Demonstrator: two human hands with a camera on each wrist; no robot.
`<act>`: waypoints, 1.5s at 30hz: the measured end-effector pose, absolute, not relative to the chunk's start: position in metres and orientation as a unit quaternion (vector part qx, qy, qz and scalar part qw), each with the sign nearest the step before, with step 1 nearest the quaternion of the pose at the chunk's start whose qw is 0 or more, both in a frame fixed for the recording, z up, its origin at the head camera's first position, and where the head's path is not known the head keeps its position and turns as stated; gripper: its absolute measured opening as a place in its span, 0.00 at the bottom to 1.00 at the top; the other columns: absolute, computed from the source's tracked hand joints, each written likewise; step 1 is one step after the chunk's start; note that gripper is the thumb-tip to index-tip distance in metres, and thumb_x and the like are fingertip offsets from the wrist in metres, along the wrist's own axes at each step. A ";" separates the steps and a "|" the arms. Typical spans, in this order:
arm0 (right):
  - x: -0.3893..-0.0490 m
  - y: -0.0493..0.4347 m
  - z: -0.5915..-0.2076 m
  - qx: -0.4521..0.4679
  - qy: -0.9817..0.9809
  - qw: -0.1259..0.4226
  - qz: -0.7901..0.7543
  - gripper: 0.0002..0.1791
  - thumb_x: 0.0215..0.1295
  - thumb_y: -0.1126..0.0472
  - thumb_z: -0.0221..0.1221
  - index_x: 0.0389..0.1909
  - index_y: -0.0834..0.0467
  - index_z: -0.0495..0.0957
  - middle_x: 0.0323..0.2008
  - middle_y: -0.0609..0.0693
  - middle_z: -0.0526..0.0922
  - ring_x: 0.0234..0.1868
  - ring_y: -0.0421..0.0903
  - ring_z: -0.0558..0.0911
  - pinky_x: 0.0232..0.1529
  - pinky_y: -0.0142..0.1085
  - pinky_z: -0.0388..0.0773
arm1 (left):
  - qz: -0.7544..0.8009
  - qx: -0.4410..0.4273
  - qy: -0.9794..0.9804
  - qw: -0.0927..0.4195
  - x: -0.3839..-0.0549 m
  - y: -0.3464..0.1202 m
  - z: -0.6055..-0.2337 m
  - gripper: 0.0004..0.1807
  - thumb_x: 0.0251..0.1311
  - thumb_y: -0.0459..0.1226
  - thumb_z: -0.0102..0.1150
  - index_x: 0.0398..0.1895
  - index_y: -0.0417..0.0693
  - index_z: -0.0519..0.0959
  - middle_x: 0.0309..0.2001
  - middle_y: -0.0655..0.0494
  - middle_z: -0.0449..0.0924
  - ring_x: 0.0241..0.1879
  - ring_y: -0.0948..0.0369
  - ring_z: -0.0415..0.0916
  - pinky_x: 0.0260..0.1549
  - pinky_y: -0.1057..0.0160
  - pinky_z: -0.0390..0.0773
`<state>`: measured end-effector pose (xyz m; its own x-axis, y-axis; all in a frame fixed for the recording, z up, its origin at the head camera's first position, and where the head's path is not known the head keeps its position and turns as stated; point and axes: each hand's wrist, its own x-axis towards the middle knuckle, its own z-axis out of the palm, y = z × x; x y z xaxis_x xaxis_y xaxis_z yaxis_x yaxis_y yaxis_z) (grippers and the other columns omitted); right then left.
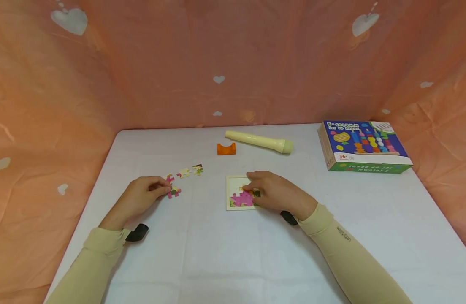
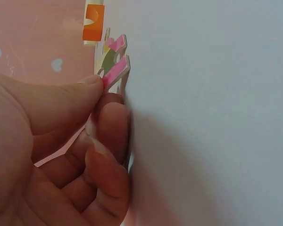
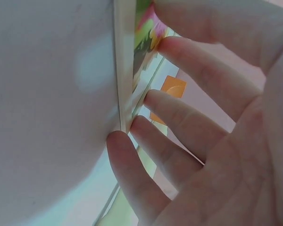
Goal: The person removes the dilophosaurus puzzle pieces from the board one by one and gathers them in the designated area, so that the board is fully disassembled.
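Note:
At the left of the table, my left hand [image 1: 143, 192] pinches a pink-and-green jigsaw puzzle piece [image 2: 115, 70] between thumb and index finger. More loose puzzle pieces [image 1: 184, 172] lie just beyond it in a slanting row. My right hand [image 1: 276, 192] is over the right side of a small square puzzle tray [image 1: 228, 192] with a pale frame. Its lower part is filled with joined pink and green pieces [image 1: 242, 199]. In the right wrist view, thumb and index fingertips touch the picture, and the other fingers, spread and fairly straight, reach along the frame [image 3: 125, 61].
Behind the tray are an orange block [image 1: 226, 149] with a curved notch and a pale yellow toy microphone [image 1: 259, 141]. A blue and green bead-set box [image 1: 366, 147] lies at the back right. An orange cloth with hearts [image 1: 218, 55] hangs behind the white table.

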<state>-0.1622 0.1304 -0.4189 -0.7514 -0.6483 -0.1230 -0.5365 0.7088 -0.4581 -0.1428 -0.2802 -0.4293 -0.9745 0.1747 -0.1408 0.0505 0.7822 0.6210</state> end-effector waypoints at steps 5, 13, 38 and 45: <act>-0.162 0.132 -0.419 -0.324 0.915 0.136 -0.200 0.21 0.73 0.58 0.68 0.65 0.54 0.86 0.77 0.59 0.75 0.80 0.59 0.71 0.79 0.54 0.70 | 0.318 0.066 0.942 0.085 -0.145 -0.281 -0.431 0.06 0.76 0.42 0.66 0.47 0.54 0.89 0.37 0.59 0.89 0.39 0.60 0.80 0.45 0.62 0.76; -0.163 0.133 -0.418 -0.322 0.918 0.132 -0.193 0.21 0.73 0.57 0.69 0.64 0.54 0.86 0.76 0.59 0.76 0.79 0.59 0.73 0.79 0.54 0.69 | 0.307 0.065 0.948 0.047 -0.144 -0.267 -0.424 0.06 0.75 0.42 0.66 0.47 0.55 0.90 0.41 0.56 0.91 0.44 0.58 0.81 0.50 0.55 0.76; -0.168 0.131 -0.418 -0.283 0.922 0.154 -0.214 0.18 0.67 0.59 0.74 0.55 0.61 0.87 0.72 0.59 0.80 0.75 0.58 0.78 0.77 0.54 0.72 | 0.286 0.223 0.914 0.185 -0.185 -0.093 -0.421 0.16 0.65 0.45 0.77 0.50 0.47 0.89 0.44 0.56 0.86 0.45 0.59 0.80 0.55 0.56 0.82; -0.168 0.130 -0.417 -0.272 0.923 0.163 -0.219 0.17 0.67 0.60 0.74 0.54 0.60 0.87 0.72 0.58 0.80 0.75 0.58 0.78 0.77 0.54 0.72 | 0.291 0.207 0.913 0.196 -0.185 -0.090 -0.424 0.17 0.65 0.45 0.78 0.51 0.48 0.89 0.45 0.56 0.85 0.46 0.58 0.79 0.55 0.56 0.81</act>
